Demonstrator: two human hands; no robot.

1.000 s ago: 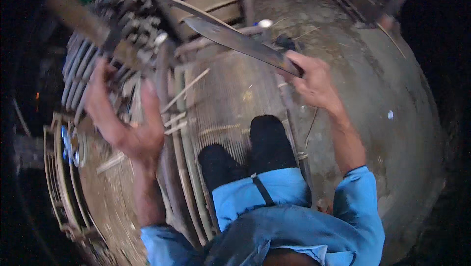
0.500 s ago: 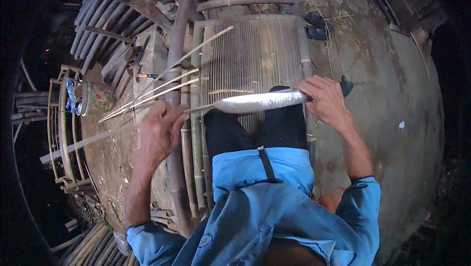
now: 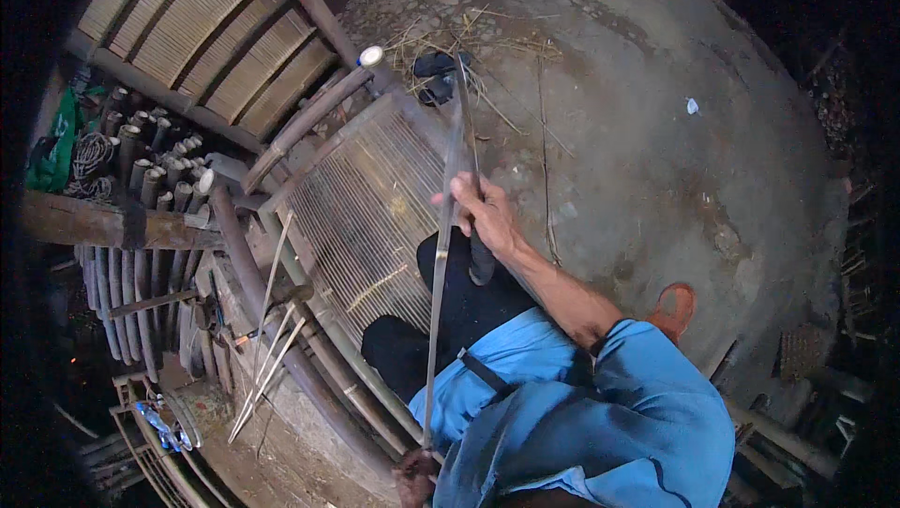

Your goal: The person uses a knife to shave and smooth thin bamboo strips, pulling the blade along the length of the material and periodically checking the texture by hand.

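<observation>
My right hand (image 3: 486, 217) is closed around the handle of a long knife (image 3: 472, 119). Its narrow-looking blade points away from me, and the dark handle end shows below my fist. A long, thin bamboo strip (image 3: 437, 321) runs beside the knife and past my right fingers toward my body. Down at the lower edge, my left hand (image 3: 413, 478) is closed on the strip's near end; part of this hand is cut off by the picture edge. The strip passes over my dark-trousered legs (image 3: 398, 349).
I sit on a slatted bamboo bench (image 3: 352, 203). Pale bamboo strips (image 3: 267, 381) lean at its left, near stacked bamboo poles (image 3: 141, 302). A slatted panel (image 3: 202, 30) stands far left. Dark footwear (image 3: 434, 77) and straw lie on the concrete floor (image 3: 647, 171).
My view has turned to the right. The knife and strip have swung from crosswise to pointing away from me. My left hand has drawn back toward my body with the strip.
</observation>
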